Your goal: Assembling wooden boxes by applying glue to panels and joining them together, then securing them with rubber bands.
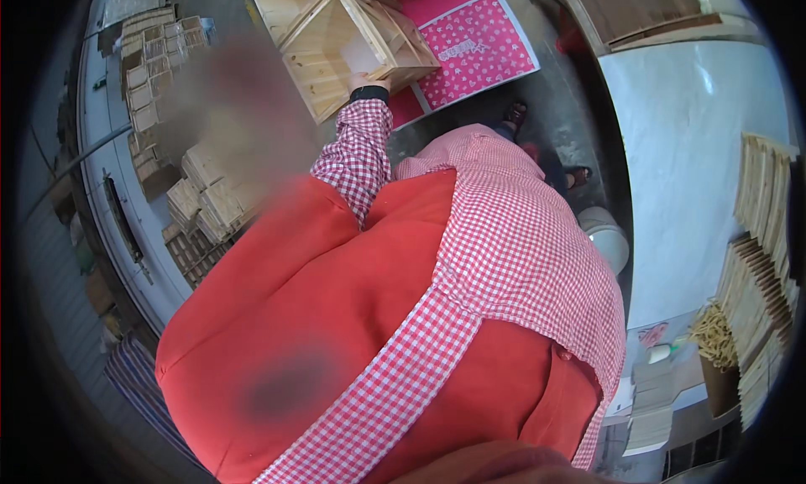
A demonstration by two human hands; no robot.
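My left hand (367, 82) reaches forward to a pale pine wooden box (332, 52) with an open side. Its fingers are at the box's near lower edge and seem closed around it, though they show only in part. A black cuff and a red-and-white checked sleeve cover (357, 144) clothe that arm. Further wooden boxwork (409, 47) adjoins the box at the top of the view. My right hand does not show; my red top and checked apron fill the middle.
A pink patterned mat (470, 56) lies beside the boxes. Stacked wooden pieces (155, 81) stand along the left. On the right are a pale-topped table (701, 165), more stacked wooden slats (762, 190) and a white bucket (606, 240). A dark smudge blurs part of the left.
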